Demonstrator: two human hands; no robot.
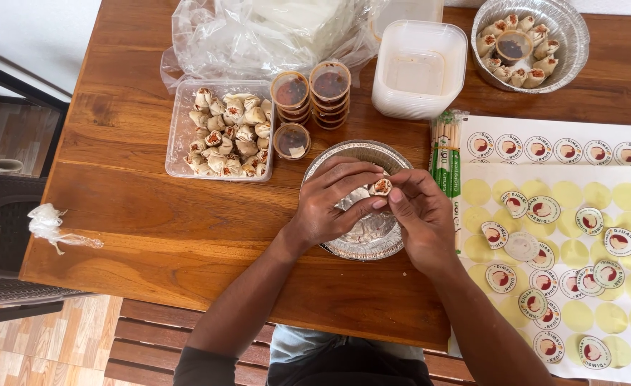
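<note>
A single dumpling is pinched between the fingertips of the left hand and right hand, above an empty foil bowl. Placing appears under way; careful lowering is called for. A tub of dumplings stands nearby.

View: one head camera, looking almost straight down
Facing: away from the person's body, across the table
Nearness: close, both forearms fill the lower middle
Frame: most of the tabletop, floor at left, bench at bottom edge
</note>
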